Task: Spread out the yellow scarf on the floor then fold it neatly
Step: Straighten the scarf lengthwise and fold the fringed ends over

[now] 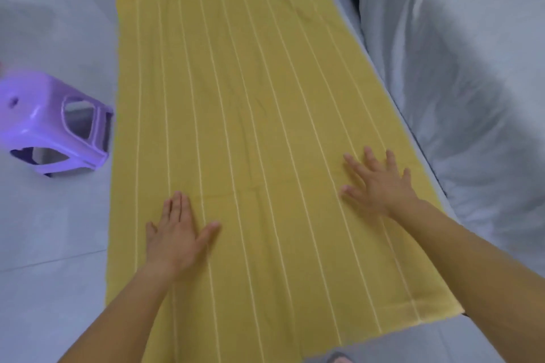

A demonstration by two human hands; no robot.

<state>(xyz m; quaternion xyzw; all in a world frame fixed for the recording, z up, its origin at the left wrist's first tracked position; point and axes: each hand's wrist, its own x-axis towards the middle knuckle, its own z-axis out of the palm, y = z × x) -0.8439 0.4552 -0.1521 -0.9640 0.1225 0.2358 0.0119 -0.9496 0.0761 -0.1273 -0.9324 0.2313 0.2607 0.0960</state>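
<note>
Pale grey tiled floor (56, 230) fills the left of the view, and right down the middle of it lies the long yellow cloth scarf with thin white stripes (236, 91), stretched flat and running away from the person. Its near end sits just short of the bottom of the picture, with the near right corner laid out square. Its far end passes the top of the frame, and up near the far left corner the fabric is rumpled, a second layer lying over the first with a wavy edge. A faint crease runs across the cloth between the two hands.

Both hands are down on it. The left hand (177, 233) presses flat near the scarf's left edge, palm down, four fingers straight and held together, thumb swung wide to the side. The right hand (380, 183) is flat too, a little farther up the cloth and close to its right edge, fingers straight and fanned well apart. Neither hand grips anything; bare forearms reach in from the bottom corners.

Just beside the scarf's left edge, a lilac plastic stool (56, 132) sits on the floor, the cut-outs in its sides showing. Along the scarf's right edge, a crumpled white sheet (457, 68) is draped over something bulky, its hem close against the cloth. A small grey shape at the very bottom is too blurred to tell.
</note>
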